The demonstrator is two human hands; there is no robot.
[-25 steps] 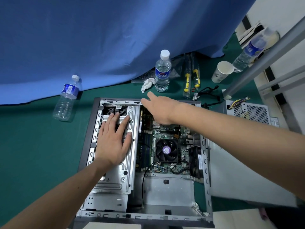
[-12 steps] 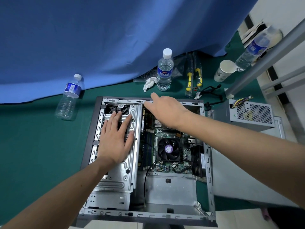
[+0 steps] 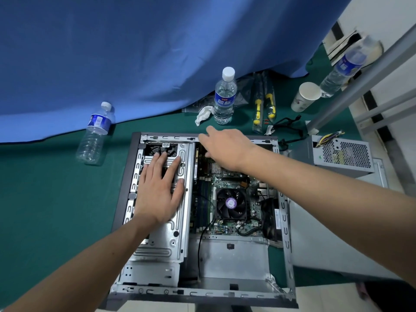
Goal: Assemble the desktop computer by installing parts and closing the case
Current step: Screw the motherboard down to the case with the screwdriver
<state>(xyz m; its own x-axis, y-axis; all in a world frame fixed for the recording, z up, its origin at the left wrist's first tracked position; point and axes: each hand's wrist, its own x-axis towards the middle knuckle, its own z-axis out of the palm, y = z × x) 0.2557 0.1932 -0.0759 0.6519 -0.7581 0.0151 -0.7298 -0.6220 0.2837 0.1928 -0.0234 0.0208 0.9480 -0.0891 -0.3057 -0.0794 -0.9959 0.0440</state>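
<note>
My left hand (image 3: 158, 190) lies flat, fingers straight, on the metal drive cage (image 3: 177, 224) inside the open computer case (image 3: 287, 221). My right hand (image 3: 225, 147) is open w/ nothing in it, over the case's far rim. Power supply (image 3: 344, 154) sits right of the case on the worktop (image 3: 49, 199).

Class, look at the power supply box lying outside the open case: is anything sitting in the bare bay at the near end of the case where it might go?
A thin black cable runs down the bay's left side; otherwise nothing visible lies there. The power supply box lies right of the case, untouched.
</note>
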